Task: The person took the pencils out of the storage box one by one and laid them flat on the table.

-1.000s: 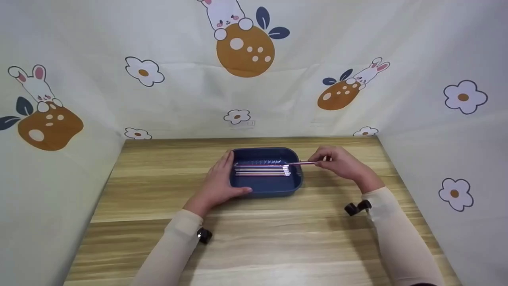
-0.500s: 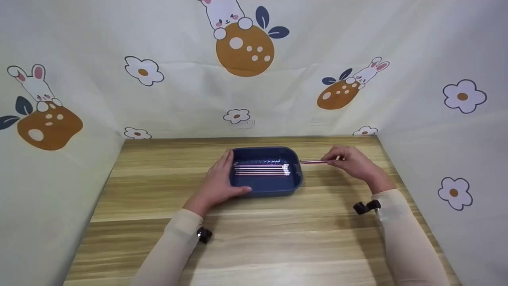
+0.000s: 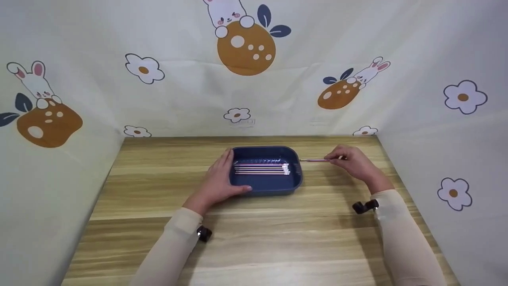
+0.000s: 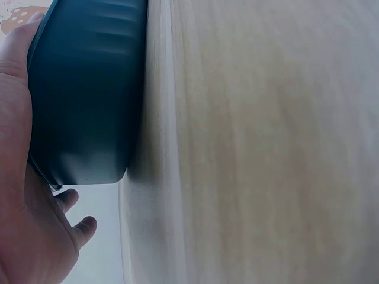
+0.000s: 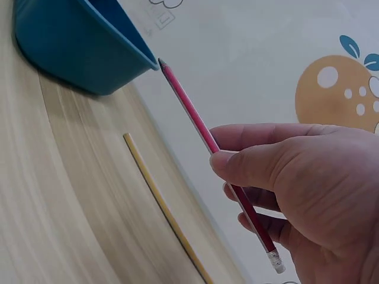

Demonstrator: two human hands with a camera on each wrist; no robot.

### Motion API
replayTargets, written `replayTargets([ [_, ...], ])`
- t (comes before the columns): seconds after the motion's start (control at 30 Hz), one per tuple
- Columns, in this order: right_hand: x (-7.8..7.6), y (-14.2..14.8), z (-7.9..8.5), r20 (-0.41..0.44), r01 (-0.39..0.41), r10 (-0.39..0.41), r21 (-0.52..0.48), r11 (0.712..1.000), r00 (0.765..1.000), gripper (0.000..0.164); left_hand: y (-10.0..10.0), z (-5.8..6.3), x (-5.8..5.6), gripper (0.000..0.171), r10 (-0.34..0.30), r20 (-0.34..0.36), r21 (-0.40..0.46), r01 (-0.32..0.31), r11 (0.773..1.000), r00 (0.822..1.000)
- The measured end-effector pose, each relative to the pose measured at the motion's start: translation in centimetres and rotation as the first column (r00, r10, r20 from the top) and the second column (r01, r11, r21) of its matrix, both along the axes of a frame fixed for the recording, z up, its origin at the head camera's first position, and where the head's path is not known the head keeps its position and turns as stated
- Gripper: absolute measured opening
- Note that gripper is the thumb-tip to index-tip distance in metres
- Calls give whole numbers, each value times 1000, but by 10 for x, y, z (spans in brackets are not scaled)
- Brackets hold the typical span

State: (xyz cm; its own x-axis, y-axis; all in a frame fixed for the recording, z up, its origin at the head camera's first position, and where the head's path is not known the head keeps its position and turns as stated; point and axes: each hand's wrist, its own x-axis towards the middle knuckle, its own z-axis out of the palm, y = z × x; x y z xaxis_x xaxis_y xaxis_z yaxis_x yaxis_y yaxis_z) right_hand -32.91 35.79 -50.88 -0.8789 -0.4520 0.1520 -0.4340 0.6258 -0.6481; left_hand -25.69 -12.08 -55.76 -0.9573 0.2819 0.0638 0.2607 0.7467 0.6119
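Note:
In the head view, a dark blue plastic box stands at the middle back of the table. My left hand holds its left end, thumb over the front rim. Inside lie several pencils side by side, white eraser ends to the right. My right hand is right of the box, pinching a red pencil between thumb and fingers. This pencil's tip appears close to the box rim in the right wrist view; its eraser end points away. A yellow rod, maybe another pencil, lies on the table below it.
The wood-grain table spreads in front of the box. Pale cloth walls printed with rabbits, oranges and flowers enclose the back and both sides. Small black cameras sit on both wrists.
My right hand has drawn the pencil rightward, from over the box's right rim to outside it, then stayed about there. The left hand and the box have kept their place.

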Motion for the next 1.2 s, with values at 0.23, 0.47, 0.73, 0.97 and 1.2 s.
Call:
replayTargets([
  [0.23, -4, 3, -15, -21, 24, -25, -33, 999, 999, 20, 0, 0, -1, 147, -6, -2, -7, 6, 1000, 1000],
  [0.47, -6, 5, -32, -49, 56, -59, -48, 997, 997, 27, 0, -1, 0, 145, -3, 0, 0, 3, 1000, 1000],
  [0.73, -9, 8, -50, -102, 58, -62, -45, 997, 993, 22, 0, -2, 0, 144, -4, -18, -1, 4, 1000, 1000],
  [0.97, -11, 9, -61, -104, 50, -55, -44, 998, 993, 21, -1, -1, 1, 143, 0, -10, 12, 0, 1000, 1000],
  [1.2, -15, 9, -68, -123, 39, -39, -6, 999, 992, 20, 0, -1, 0, 142, 4, -2, 13, -4, 1000, 1000],
])
